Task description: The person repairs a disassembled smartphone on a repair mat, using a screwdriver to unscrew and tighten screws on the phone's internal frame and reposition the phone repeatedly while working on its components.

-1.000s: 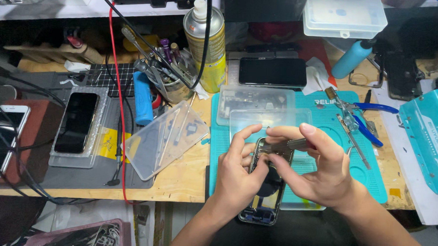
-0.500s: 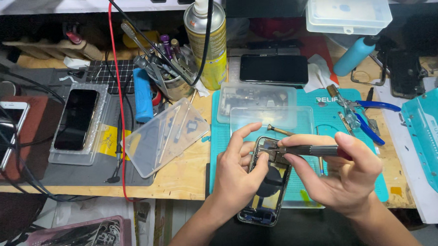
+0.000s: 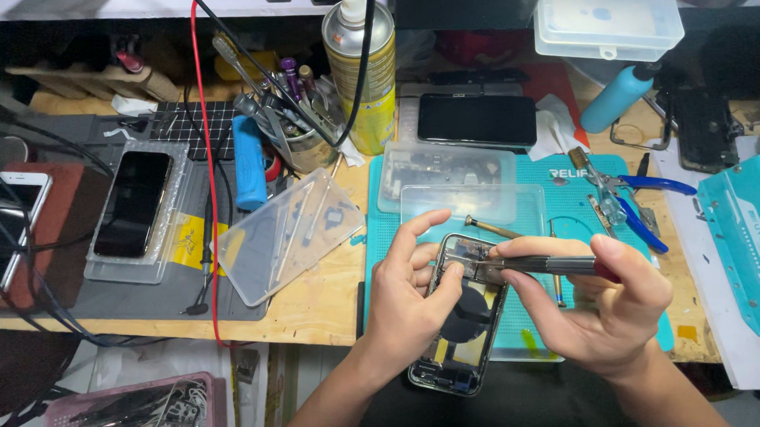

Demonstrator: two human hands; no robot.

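I note the left hand [image 3: 412,292] closed around the phone [image 3: 459,320], held over the mat [image 3: 381,239] edge. The right hand [image 3: 602,307] pinches a screwdriver [image 3: 533,265], tip in the upper housing. The phone is open, screen off; I judge disassembly midway, internals remaining.

Opened phone on teal mat.
Left hand [image 3: 412,301] grips opened phone [image 3: 459,320]; right hand [image 3: 602,302] holds screwdriver [image 3: 542,265] tip inside, over teal mat [image 3: 556,190].

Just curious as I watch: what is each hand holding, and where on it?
Left hand grips the opened, screenless phone body by its upper left edge. Right hand holds a slim metal-shafted tool by its handle end, tip inside the phone.
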